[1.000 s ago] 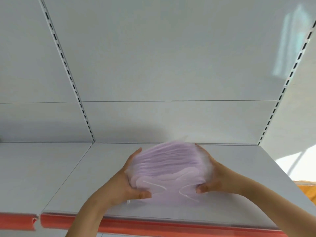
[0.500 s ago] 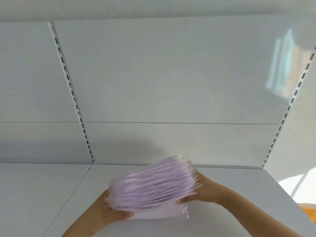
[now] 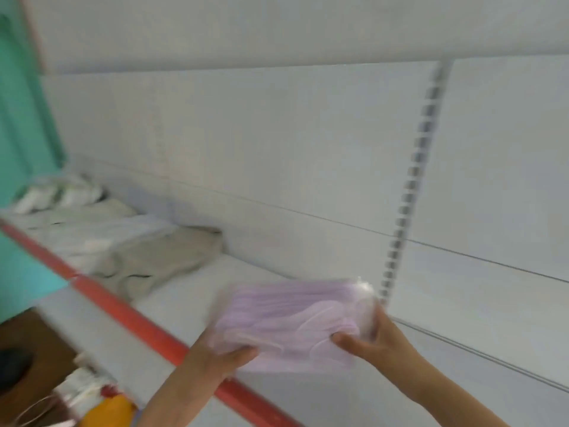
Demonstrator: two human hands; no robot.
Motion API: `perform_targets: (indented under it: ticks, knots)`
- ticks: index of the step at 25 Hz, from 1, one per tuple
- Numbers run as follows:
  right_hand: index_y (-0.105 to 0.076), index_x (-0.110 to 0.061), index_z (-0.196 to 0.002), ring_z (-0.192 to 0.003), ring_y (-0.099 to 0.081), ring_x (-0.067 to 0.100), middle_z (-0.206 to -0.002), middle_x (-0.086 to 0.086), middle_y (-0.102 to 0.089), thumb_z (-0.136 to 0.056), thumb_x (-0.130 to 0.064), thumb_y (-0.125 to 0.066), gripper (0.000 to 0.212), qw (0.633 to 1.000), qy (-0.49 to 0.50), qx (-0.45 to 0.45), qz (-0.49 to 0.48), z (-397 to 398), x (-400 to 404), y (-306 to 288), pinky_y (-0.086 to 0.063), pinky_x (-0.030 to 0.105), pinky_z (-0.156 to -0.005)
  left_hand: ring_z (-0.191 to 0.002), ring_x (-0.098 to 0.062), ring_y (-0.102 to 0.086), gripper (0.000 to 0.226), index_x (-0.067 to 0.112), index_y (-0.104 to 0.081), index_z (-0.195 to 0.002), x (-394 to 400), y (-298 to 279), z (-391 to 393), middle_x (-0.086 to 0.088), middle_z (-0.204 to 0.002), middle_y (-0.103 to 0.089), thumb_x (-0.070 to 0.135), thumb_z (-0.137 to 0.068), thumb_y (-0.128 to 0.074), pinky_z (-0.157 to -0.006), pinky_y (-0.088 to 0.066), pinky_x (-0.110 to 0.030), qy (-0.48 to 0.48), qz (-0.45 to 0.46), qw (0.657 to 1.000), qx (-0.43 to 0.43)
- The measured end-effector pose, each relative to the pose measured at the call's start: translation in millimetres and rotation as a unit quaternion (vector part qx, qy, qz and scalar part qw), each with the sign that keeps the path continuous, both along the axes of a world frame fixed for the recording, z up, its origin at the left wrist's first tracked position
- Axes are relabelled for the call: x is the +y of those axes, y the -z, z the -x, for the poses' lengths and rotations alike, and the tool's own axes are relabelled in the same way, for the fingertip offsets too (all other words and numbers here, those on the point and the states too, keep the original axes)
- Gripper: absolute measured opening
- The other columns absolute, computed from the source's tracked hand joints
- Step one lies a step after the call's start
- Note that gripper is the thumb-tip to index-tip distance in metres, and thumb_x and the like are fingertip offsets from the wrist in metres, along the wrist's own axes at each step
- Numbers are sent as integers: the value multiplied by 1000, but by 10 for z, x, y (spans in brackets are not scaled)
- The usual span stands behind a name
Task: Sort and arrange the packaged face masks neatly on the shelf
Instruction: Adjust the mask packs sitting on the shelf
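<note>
Purple mask pack (image 3: 292,322): clear wrapper, stack of lilac masks, blurred by motion. I read its long axis running from about 8 o'clock up to 2 o'clock, roughly parallel to the shelf's front edge; the broad face is tipped toward the camera, the far end higher. It sits above the white shelf (image 3: 197,306), near centre frame; I cannot tell whether its underside touches the board.

Left hand (image 3: 224,359): grips the 8 o'clock end, thumb on top, fingers curled beneath the pack.

Right hand (image 3: 372,340): grips the 2 o'clock end, thumb pressed on the front face, fingers wrapped behind.

Outward: red price rail (image 3: 129,312) runs diagonally at 9 o'clock of the pack. Beige and white mask packs (image 3: 147,257) lie along the shelf toward 10 o'clock. Slotted upright (image 3: 409,192) at 1 o'clock. More packs (image 3: 86,392) below the rail at 8 o'clock.
</note>
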State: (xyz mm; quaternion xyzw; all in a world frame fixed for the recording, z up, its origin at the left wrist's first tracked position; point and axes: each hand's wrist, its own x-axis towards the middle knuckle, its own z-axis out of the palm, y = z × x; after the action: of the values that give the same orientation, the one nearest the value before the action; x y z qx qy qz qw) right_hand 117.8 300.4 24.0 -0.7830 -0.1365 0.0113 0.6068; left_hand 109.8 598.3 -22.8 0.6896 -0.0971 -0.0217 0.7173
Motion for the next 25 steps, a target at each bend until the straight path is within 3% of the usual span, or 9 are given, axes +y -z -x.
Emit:
perform_targets:
  ticks: [1, 3, 6, 11, 15, 18, 20, 22, 25]
  knots:
    - [-47, -24, -136, -111, -65, 1, -116, -18, -70, -70, -35, -88, 78, 1000, 3, -7, 8, -140, 388, 36, -49, 15, -94, -95, -12, -74, 84, 8, -73, -116, 238, -153, -10, -5, -110, -77, 47, -45, -98, -76, -56, -22, -34, 4, 999, 5]
    - [-47, -27, -134, -110, -65, 0, -115, -19, -70, -69, -31, -83, 75, 1000, -1, 2, 14, -344, 1109, 44, -49, 17, -96, -107, -20, -73, 90, 12, -66, -125, 899, -152, -220, -7, -114, -76, 49, -49, -97, -91, -57, -35, -90, 22, 996, 5]
    - [-49, -33, -129, -111, -64, 1, -116, -18, -70, -67, -29, -80, 69, 999, 11, -17, 33, -603, 1843, 50, -50, 19, -94, -116, -24, -69, 75, 18, -67, -127, 1629, -206, -585, -4, -120, -75, 49, -62, -91, -105, -50, -49, -98, 17, 995, 20]
    - [-54, -27, -125, -103, -66, -1, -112, -11, -71, -67, -30, -79, 63, 993, 118, -13, 4, -812, 2144, 21, -50, 31, -96, -124, 4, -57, 76, 41, -57, -132, 1859, -416, -1327, 21, -129, -66, 53, -64, -91, -109, -45, -28, -68, -54, 996, -17]
    - [-47, -30, -136, -116, -61, 3, -127, -11, -64, -68, -46, -88, 82, 988, 156, 0, 15, -1138, 1945, -55, -48, 36, -100, -129, -7, -58, 67, 33, -57, -135, 1679, -565, -1971, 13, -134, -65, 39, -75, -88, -112, -45, -41, 33, -75, 996, -31]
    - [-25, -41, -148, -119, -55, -6, -134, -24, -52, -50, -56, -90, 119, 987, 135, 64, 65, -1338, 1802, 183, -43, 31, -104, -140, -1, -35, 93, 35, -31, -153, 1590, -420, -2237, 17, -152, -38, 35, -79, -86, -111, -32, -23, 88, -118, 989, 30]
    - [-30, -49, -142, -111, -64, 3, -130, -15, -60, -58, -51, -91, 104, 984, 140, 89, 72, -1438, 1772, 287, -50, 30, -99, -138, 1, -29, 100, 37, -20, -157, 1498, -302, -2334, 15, -157, -29, 39, -80, -83, -106, -31, -20, 101, -178, 977, 59]
    - [-40, -52, -133, -104, -67, 9, -126, -6, -64, -64, -49, -83, 82, 982, 159, 59, 83, -1505, 1746, 287, -54, 30, -93, -138, 1, -30, 99, 36, -20, -158, 1455, -268, -2423, 11, -161, -29, 42, -81, -82, -105, -30, -18, 63, -245, 967, 21]
    - [-37, -37, -144, -127, -48, 8, -144, -10, -43, -76, -67, -64, 79, 938, 223, -89, 251, -1597, 1684, 259, -41, 28, -104, -149, -3, -17, 88, 31, -17, -159, 1430, -333, -2534, 5, -166, -17, 58, -88, -62, -117, -19, -20, 9, -383, 913, -138]
